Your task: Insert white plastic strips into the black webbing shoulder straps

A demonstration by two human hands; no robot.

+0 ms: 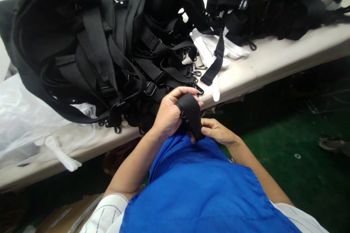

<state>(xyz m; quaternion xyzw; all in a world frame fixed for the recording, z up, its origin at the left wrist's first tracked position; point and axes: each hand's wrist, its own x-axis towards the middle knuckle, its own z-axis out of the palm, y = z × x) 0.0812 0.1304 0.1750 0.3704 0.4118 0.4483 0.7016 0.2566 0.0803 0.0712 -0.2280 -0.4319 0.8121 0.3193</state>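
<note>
A black webbing strap (190,107), folded into a wide loop, hangs between my hands just above my blue apron. My left hand (170,111) is closed around its upper left side, the thumb and fingers wrapping the band. At the strap's lower right side, my right hand (216,130) pinches the edge, with part of its fingers hidden behind the webbing. Right beyond my left hand, a heap of black straps (109,43) lies on the table. Metal snap hooks (197,73) and a slide buckle (150,88) stick out along the heap's near side.
White toothed plastic strips (203,49) lie beside the heap, and another white strip (61,153) rests at the table's left edge. Clear plastic film (24,116) covers the left side. Bundled black straps (273,11) stand at the back right. The pale table edge (287,62) runs diagonally above a green floor (273,145).
</note>
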